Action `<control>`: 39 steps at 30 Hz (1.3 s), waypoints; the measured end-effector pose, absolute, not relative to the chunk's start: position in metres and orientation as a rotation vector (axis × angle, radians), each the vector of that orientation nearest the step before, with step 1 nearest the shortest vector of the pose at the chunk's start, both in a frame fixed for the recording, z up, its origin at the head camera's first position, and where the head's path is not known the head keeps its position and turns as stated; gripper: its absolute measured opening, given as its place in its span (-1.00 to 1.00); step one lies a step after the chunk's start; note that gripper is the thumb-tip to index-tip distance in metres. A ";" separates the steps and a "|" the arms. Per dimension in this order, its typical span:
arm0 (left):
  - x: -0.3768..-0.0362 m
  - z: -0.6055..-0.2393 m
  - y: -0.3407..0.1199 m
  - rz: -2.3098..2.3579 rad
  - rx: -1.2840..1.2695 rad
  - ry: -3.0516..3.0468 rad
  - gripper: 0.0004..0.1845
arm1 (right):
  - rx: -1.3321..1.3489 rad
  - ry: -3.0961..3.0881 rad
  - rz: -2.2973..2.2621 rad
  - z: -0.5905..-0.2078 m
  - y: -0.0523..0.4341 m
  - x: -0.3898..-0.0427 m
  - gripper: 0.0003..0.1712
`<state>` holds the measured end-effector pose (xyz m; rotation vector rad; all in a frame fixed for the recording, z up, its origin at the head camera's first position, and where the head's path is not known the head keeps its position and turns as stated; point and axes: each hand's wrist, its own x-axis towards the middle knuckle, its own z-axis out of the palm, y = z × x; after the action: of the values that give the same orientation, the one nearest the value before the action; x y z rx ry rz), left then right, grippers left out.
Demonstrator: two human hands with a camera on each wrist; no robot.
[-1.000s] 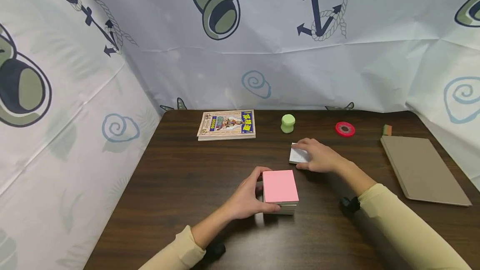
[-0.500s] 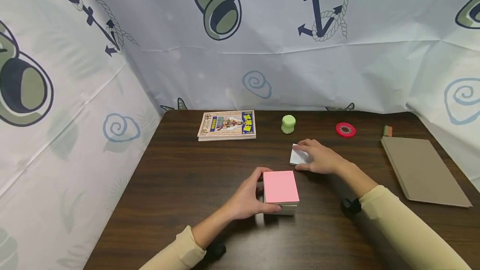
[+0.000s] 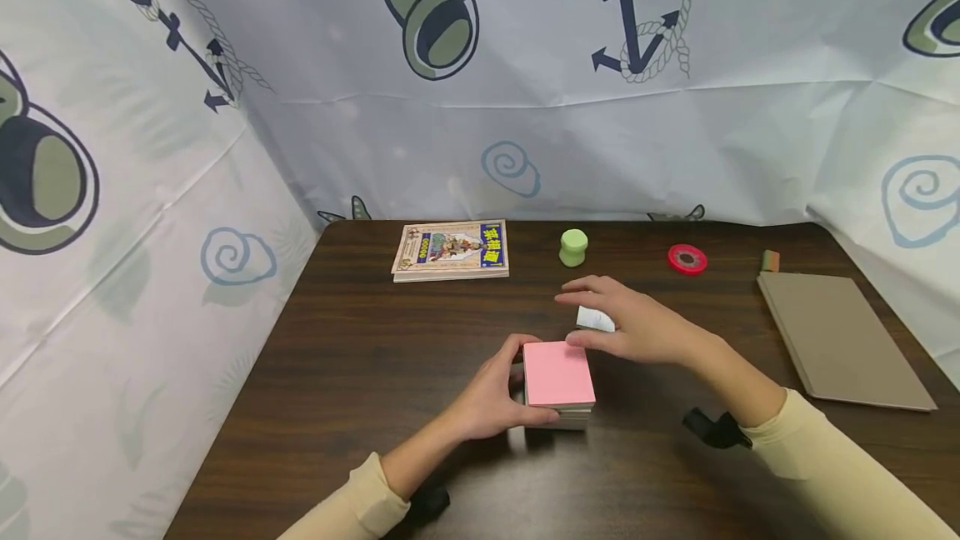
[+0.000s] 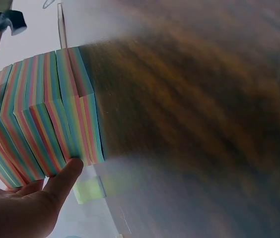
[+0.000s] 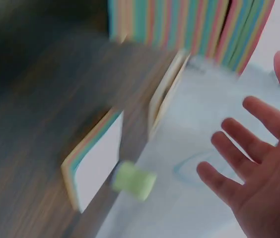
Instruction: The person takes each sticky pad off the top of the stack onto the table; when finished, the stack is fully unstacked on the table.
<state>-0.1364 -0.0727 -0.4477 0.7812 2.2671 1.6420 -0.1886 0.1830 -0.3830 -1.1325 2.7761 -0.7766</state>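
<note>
On the dark wooden surface (image 3: 360, 373) the left hand (image 3: 491, 398) grips a thick block of sticky notes (image 3: 558, 377) from its left side, thumb curled along the near edge and fingers (image 3: 517, 346) wrapped over the far left corner. The block lies flat near the middle of the surface; its top sheet is pink, and the left wrist view shows its side striped in pink, green, blue and yellow layers, with the thumb pressed against the lower corner. The right hand (image 3: 637, 325) hovers just behind and to the right of the block with its fingers spread and straight, holding nothing; the right wrist view shows the open palm with the fingers (image 5: 239, 148) fanned apart. Partly hidden beneath that hand lies a small white-topped pad (image 3: 596, 320), flat on the surface and close to the block's far right corner; whether the hand touches it cannot be told. Farther back stand a small green cylinder (image 3: 573, 247) and a red tape roll (image 3: 687, 259), well apart from each other. A colourful book (image 3: 450, 250) lies flat at the back left. At the right edge lies a brown notebook (image 3: 840, 340), with a small eraser (image 3: 769, 261) just behind its far corner.
</note>
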 end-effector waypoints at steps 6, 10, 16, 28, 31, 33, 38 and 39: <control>-0.136 -0.448 -0.074 1.626 0.791 2.280 -0.11 | -1.329 2.667 -0.696 -0.381 0.159 -0.156 -0.22; -0.136 -0.448 -0.075 1.630 0.775 2.283 -0.14 | -1.391 2.665 -0.627 -0.386 0.150 -0.146 -0.18; -0.129 -0.432 -0.074 1.646 0.736 2.262 -0.18 | -1.410 2.673 -0.605 -0.388 0.147 -0.142 -0.14; -0.136 -0.449 -0.076 1.596 0.735 2.286 -0.15 | -1.487 2.704 -0.583 -0.387 0.144 -0.143 -0.17; -0.136 -0.448 -0.076 1.605 0.734 2.278 -0.15 | -1.475 2.701 -0.573 -0.386 0.144 -0.143 -0.18; -0.136 -0.448 -0.076 1.611 0.734 2.272 -0.15 | -1.457 2.697 -0.576 -0.384 0.145 -0.143 -0.19; -0.135 -0.448 -0.075 1.615 0.748 2.266 -0.12 | -1.364 2.688 -0.639 -0.380 0.154 -0.144 -0.18; -0.135 -0.448 -0.075 1.614 0.749 2.268 -0.12 | -1.343 2.693 -0.651 -0.379 0.157 -0.145 -0.18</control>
<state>-0.1352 -0.0745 -0.4483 0.7486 2.2679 1.6142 -0.1450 0.1570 -0.3786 -1.3427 2.6932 -0.6513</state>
